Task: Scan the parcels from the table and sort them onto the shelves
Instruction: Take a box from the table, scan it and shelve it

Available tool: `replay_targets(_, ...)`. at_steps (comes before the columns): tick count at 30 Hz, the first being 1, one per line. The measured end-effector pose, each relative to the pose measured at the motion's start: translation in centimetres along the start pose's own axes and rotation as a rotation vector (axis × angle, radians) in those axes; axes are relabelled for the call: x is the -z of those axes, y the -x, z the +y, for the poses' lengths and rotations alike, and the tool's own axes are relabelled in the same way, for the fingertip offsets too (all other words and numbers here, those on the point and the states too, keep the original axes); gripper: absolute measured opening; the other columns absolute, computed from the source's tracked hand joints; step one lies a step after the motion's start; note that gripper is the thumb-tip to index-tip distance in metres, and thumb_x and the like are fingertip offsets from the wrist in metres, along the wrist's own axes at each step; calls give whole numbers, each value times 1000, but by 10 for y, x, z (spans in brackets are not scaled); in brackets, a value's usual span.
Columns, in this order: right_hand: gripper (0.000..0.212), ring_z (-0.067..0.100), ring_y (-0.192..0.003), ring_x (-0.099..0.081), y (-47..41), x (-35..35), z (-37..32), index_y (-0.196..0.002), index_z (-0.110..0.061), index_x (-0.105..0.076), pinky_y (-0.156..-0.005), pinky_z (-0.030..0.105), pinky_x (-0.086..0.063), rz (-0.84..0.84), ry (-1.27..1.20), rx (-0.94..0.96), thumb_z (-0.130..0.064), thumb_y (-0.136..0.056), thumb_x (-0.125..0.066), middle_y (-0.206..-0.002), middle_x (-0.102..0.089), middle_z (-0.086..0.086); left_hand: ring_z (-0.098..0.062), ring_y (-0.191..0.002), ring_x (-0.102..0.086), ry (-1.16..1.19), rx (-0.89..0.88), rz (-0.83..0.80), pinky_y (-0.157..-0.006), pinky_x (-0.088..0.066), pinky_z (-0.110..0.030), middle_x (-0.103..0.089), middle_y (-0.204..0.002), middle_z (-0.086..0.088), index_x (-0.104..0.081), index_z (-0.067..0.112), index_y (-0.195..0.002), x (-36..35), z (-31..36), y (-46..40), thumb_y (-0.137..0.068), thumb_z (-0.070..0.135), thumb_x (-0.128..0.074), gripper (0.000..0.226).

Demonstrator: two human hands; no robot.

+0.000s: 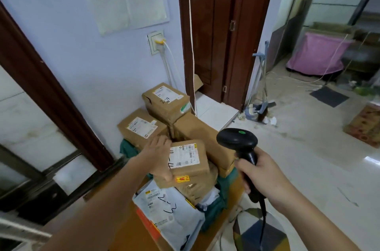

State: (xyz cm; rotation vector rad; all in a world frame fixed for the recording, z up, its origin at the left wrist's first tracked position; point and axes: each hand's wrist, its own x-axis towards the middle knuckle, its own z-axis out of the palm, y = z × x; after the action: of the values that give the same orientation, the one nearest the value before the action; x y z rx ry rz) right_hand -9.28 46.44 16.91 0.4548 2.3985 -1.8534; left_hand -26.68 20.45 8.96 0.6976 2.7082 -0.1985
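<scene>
A pile of parcels covers the wooden table (131, 228). My left hand (159, 155) grips the left side of a small brown box (188, 158) whose white label faces up, on top of the pile. My right hand (260, 176) holds a black barcode scanner (238, 141), its head level with the box and just to its right. Under the box lies a worn brown parcel (195, 186) with a yellow sticker. A grey mailer bag (170, 213) marked by hand lies nearest me. Two labelled cartons (164, 100) (141, 127) stand at the far end by the wall.
A long plain carton (197, 129) lies behind the small box. A green cloth (223, 189) shows under the pile. To the right are a tiled floor, a broom and dustpan (260, 104), a printed carton (365, 125) and a pink-covered bin (318, 55).
</scene>
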Motion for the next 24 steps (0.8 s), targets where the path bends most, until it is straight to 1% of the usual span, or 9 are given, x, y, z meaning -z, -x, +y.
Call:
replay_targets(3, 9, 24, -45, -49, -7, 3, -1, -103, -6, -55, -57, 40, -48, -55, -12, 16, -8, -95, -58, -54, -55, 8, -29, -140, -32, 311, 264, 32, -117, -36, -46, -31, -150, -7, -16, 12, -155, -28, 14, 22, -59, 78, -77, 131)
replay_targets(6, 10, 24, -47, -48, -13, 8, -3, -105, -4, -56, -54, 38, -47, -99, -34, 13, -7, -96, -58, -57, -54, 10, -35, -150, -25, 549, 544, 123, -119, -32, -49, -23, -161, -13, -12, 9, -160, -36, 35, 35, -65, 95, -57, 136)
replay_targets(9, 10, 24, -48, -50, -18, 10, -3, -103, -2, -55, -55, 37, -47, -141, -29, 15, -7, -95, -59, -59, -55, 11, -33, -146, -34, 704, 634, 163, -114, -38, -49, -33, -155, -12, -29, 12, -157, -40, 45, 37, -83, 90, -41, 108)
replay_targets(12, 8, 25, -47, -51, -21, 9, -4, -99, -3, -53, -57, 37, -47, -176, 3, 41, -7, -94, -59, -58, -56, 10, -24, -115, -59, 980, 698, 197, -98, -53, -44, -52, -131, -6, -52, 19, -135, -49, 45, 32, -81, 82, -55, 83)
replay_targets(14, 9, 25, -47, -51, -22, 9, -5, -97, -1, -53, -57, 37, -47, -203, 9, 56, -7, -94, -58, -57, -56, 10, -24, -107, -62, 1363, 784, 182, -99, -54, -46, -59, -126, -6, -53, 19, -128, -55, 47, 32, -78, 73, -69, 74)
replay_targets(16, 12, 25, -48, -51, -23, 10, -5, -97, 2, -54, -58, 38, -47, -226, 19, 60, -8, -93, -59, -58, -57, 10, -30, -112, -62, 1790, 814, 52, -103, -50, -48, -64, -126, -10, -54, 19, -130, -60, 50, 38, -77, 61, -79, 72)
replay_targets(18, 12, 25, -49, -51, -24, 10, -5, -97, 1, -55, -57, 38, -47, -233, 12, 55, -9, -92, -59, -59, -57, 10, -37, -117, -63, 2077, 770, -52, -104, -49, -53, -64, -129, -15, -58, 22, -126, -65, 50, 44, -74, 55, -84, 67)
replay_targets(22, 12, 24, -49, -51, -26, 6, -6, -85, 1, -57, -58, 39, -49, -249, 17, 54, -9, -92, -59, -61, -56, 12, -37, -116, -68, 2243, 698, 52, -85, -60, -47, -70, -127, -17, -65, 17, -129, -75, 50, 48, -72, 40, -90, 67)
replay_targets(24, 14, 24, -50, -51, -27, 3, -7, -86, 2, -56, -58, 39, -49, -253, 15, 55, -10, -93, -59, -61, -56, 12, -34, -116, -69, 2267, 608, 150, -88, -60, -46, -74, -122, -15, -64, 12, -132, -75, 55, 50, -74, 32, -86, 64)
